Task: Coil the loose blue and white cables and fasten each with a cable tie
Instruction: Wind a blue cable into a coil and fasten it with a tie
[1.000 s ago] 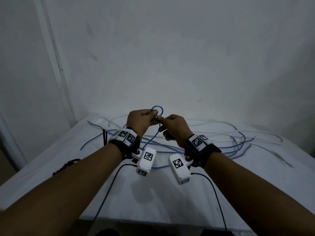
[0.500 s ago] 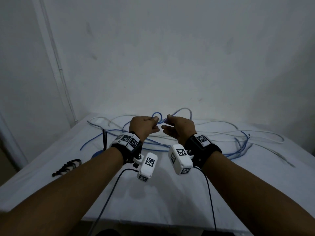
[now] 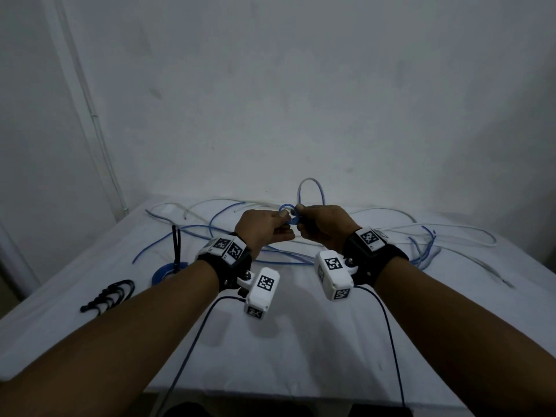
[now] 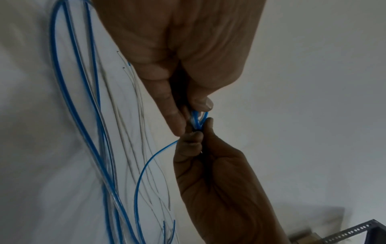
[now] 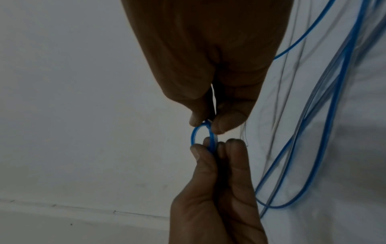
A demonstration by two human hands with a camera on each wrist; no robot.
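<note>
Both hands meet above the table's far middle and hold a small coil of the blue cable (image 3: 285,212) between them. My left hand (image 3: 284,220) pinches the coil (image 4: 198,119) between thumb and forefinger. My right hand (image 3: 298,219) pinches the same coil (image 5: 203,135) from the other side, and a taller loop of blue cable (image 3: 310,188) arches up behind it. The remaining blue cable (image 3: 228,227) and the white cable (image 3: 451,228) lie loose and tangled on the table. In the right wrist view my right hand (image 5: 205,124) pinches the ring's top and left fingers (image 5: 200,155) hold its bottom.
The table carries a white cloth (image 3: 301,341). A bunch of black cable ties (image 3: 111,294) lies at the near left. A blue coiled bundle (image 3: 165,270) with black ties (image 3: 176,245) standing up from it sits left of my left wrist. A wall stands close behind.
My right hand has drawn a fresh loop of blue cable up and brought it to the small coil. Both hands have moved slightly down and closer together.
</note>
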